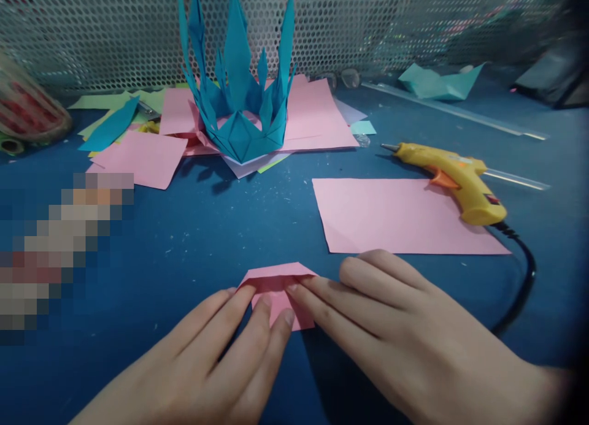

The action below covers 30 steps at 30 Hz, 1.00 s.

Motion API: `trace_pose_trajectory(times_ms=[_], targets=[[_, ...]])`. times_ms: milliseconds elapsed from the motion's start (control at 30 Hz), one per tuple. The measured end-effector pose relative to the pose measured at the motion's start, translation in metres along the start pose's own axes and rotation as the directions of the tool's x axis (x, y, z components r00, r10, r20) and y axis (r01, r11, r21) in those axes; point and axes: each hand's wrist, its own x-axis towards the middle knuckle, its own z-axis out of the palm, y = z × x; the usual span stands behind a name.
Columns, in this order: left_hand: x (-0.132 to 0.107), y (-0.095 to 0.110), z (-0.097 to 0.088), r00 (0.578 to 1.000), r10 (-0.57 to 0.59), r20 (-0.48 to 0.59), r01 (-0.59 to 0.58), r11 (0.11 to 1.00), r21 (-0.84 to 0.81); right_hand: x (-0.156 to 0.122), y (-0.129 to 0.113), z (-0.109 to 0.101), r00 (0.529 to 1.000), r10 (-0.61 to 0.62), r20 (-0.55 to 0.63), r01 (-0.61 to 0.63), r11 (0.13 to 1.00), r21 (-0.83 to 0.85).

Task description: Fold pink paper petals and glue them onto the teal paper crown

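Both hands, left hand (221, 351) and right hand (396, 333), press flat, fingers extended, on light, creasable pink folded paper (280, 290) near the desk's (193, 241) front edge; best pinched at its corners.

Bare blue bench (221, 229) lies open ahead and to the left of the small folded pink paper piece (278, 290). To the right, a flat pink paper sheet (400, 219) lies near, with the yellow plastic glue gun (453, 179) resting on its far corner and the gun's black cord (524, 278) curving along the right side. Farther back stands the tall spiky teal folded-paper crown (239, 106) on scattered pink sheets (147, 158), before a perforated metal mesh wall (115, 32).
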Motion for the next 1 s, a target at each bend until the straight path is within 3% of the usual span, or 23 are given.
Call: trace_pose_trajectory(times_ms=[133,500,900,1000], targets=[[-0.001,0.002,0.005,0.997,-0.012,-0.078,0.014,1.000,0.027,0.001,0.000,0.000,1.000,-0.014,-0.017,0.013,1.000,-0.023],[0.001,-0.001,-0.003,0.998,0.008,0.062,-0.006,0.999,-0.033,0.001,0.000,0.003,0.996,-0.076,-0.040,0.075,0.997,-0.029],[-0.004,-0.006,-0.003,0.999,0.046,0.018,-0.045,0.996,-0.076,-0.005,-0.001,0.009,0.994,-0.082,-0.071,0.082,0.997,-0.014],[0.003,-0.014,-0.012,0.999,-0.023,-0.036,0.017,0.987,-0.159,-0.005,-0.001,0.009,0.993,-0.087,-0.085,0.086,0.996,-0.008]])
